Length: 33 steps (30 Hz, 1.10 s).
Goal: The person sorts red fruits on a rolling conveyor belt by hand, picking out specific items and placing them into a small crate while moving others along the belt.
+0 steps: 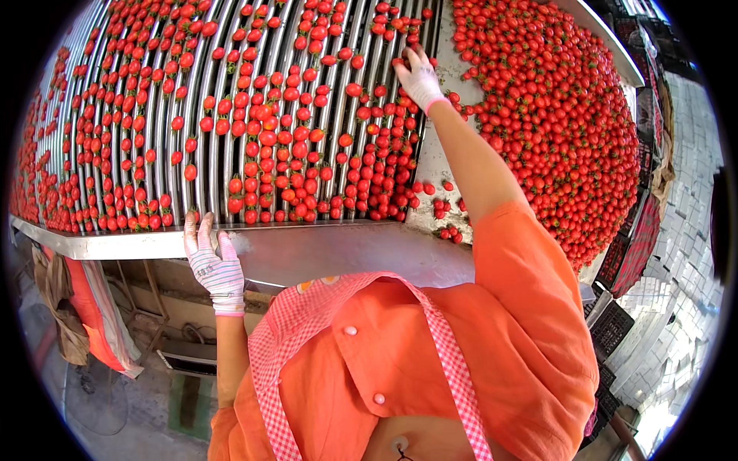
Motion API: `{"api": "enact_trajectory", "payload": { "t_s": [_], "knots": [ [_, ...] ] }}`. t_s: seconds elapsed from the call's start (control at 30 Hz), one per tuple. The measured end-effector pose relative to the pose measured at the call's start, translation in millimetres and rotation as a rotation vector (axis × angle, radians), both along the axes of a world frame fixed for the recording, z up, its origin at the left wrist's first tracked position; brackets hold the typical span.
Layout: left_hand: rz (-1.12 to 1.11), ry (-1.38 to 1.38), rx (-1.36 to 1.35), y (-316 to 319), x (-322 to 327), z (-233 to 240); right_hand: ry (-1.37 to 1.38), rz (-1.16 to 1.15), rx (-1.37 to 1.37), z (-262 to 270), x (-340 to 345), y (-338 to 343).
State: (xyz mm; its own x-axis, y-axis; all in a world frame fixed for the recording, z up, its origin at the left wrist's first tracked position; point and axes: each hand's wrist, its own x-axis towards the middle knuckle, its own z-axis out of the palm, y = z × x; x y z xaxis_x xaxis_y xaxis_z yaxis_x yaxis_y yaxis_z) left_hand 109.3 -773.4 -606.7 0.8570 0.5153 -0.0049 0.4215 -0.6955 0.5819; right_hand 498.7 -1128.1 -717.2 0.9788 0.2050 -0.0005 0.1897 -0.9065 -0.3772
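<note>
Many small red tomatoes with green calyxes lie in rows between the metal rollers (199, 144) of a roller conveyor. My left hand (214, 268), in a striped knit glove with coated, stained fingertips, rests on the conveyor's near metal rim (132, 246), its fingertips beside a tomato at the roller ends. My right hand (420, 78), in a similar glove, reaches to the right edge of the rollers, its fingers bent among a few tomatoes (398, 63); whether it grips one cannot be seen. A large heap of tomatoes (553, 127) lies right of my right arm.
A metal plate (441, 150) with a few loose tomatoes joins heap and rollers. A metal ledge (346, 248) runs before my body. A raised metal wall (614, 40) bounds the heap. Black plastic crates (612, 329) stand at the right; cloths (95, 311) hang below the rim at left.
</note>
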Motion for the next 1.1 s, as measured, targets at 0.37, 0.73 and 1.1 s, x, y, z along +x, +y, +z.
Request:
{"api": "enact_trajectory", "payload": {
  "t_s": [0.37, 0.73, 1.1],
  "knots": [
    [-0.011, 0.0, -0.035, -8.8, -2.1, -10.1, 0.082, 0.31, -0.022, 60.6, -173.7, -22.2],
    [-0.003, 0.008, -0.009, -19.8, 1.8, -13.5, 0.096, 1.455, -0.466, 31.1, -165.3, -87.2],
    [0.033, 0.007, -0.018, -35.1, 2.8, -10.4, 0.059, 0.701, -0.971, 56.6, 8.0, -41.3]
  ]
}}
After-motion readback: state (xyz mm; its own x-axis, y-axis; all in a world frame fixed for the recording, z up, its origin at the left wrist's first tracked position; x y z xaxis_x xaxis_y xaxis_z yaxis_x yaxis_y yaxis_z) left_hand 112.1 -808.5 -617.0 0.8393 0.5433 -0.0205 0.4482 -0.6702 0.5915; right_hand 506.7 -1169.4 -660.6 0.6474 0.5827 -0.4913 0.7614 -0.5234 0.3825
